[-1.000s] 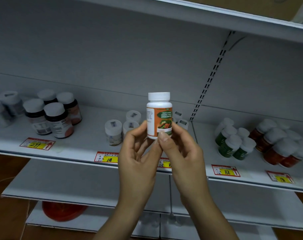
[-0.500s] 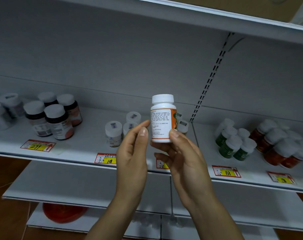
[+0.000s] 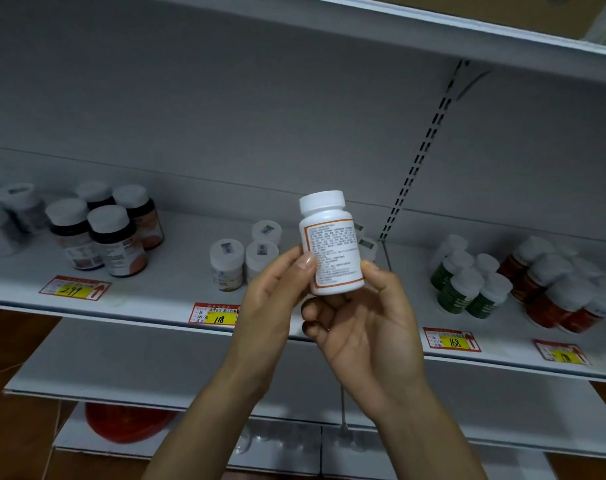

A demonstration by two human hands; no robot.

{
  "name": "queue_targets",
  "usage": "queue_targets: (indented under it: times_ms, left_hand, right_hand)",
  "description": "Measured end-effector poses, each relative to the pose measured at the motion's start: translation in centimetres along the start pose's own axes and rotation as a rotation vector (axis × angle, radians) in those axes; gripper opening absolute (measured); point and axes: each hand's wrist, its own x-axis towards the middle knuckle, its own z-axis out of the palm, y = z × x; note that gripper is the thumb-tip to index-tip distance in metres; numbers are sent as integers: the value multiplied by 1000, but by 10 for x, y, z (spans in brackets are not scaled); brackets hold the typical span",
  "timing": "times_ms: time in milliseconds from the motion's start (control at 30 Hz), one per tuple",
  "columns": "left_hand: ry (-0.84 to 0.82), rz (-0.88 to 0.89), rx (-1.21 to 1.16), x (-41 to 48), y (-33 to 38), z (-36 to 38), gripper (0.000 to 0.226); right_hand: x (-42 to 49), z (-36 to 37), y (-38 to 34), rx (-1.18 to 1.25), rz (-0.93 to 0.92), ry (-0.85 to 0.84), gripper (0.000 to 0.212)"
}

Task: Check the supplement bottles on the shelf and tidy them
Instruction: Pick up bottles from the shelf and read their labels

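We hold the white bottle upright in front of the shelf, right hand curled round its base, left hand pinching its left side, printed text facing us.

Two hands meet at the centre, the left hand and the right hand, with one white bottle between them. Four dark bottles with white caps stand at middle left. About three pale bottles sit at the far left edge, too blurred for a sure count. Just left of the hands are three small white bottles with stickered caps, and at least one more shows behind the held one. At middle right stand five green bottles. The red bottles beyond them number at least four. Four price tags line the shelf edge. One red round object lies at lower left.
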Motion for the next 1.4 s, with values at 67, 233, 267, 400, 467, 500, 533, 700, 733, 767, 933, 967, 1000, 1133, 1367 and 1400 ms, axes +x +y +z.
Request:
queue_targets:
  times_ms: [67,233,267,400,467,500,533,700,733,767,933,967,1000,1133,1367,1400]
  left_hand:
    - [-18,1,7,1,0,-2,41]
    - [-52,-31,11,-1,3,1,36]
    - [-51,-45,5,-1,4,1,36]
    - [-36,-83,-12,-2,5,2,33]
    - [-13,-87,-5,-3,5,3,25]
    - [8,-79,-13,-3,6,4,19]
    - [36,-61,-28,-4,6,4,16]
    - [169,50,-38,-3,10,4,39]
    - [179,55,-30,-2,11,4,41]
    - [190,55,-22,-2,10,4,42]
    - [233,64,-11,-2,1,6,46]
    - [242,75,-5,-2,0,7,46]
    - [257,97,12,-2,0,8,45]
    - [260,185,74,-5,1,13,38]
    - [209,243,165,-12,-3,19,25]
    - [205,253,180,-13,-3,20,24]
  right_hand:
    - [0,0,-2,48,41,-8,41]
    - [3,0,-2,189,147,-15,46]
    - [3,-1,-1,207,153,-13,46]
    - [3,-3,1,242,161,-6,46]
    - [2,-4,3,242,169,2,48]
    - [3,-5,4,216,176,2,49]
    - [3,-6,5,152,179,7,50]
    - [5,-14,13,-450,-44,267,26]
    - [4,-15,15,-517,-141,318,19]
    - [3,-16,16,-563,-249,354,13]
    - [-3,-13,21,-785,-708,324,23]
    - [-5,-13,22,-854,-750,308,27]
    - [-5,-13,24,-894,-772,299,31]
    - [-4,-14,27,-813,-686,279,45]
    - [6,-22,13,-757,-612,327,47]
    - [7,-23,12,-744,-604,325,46]
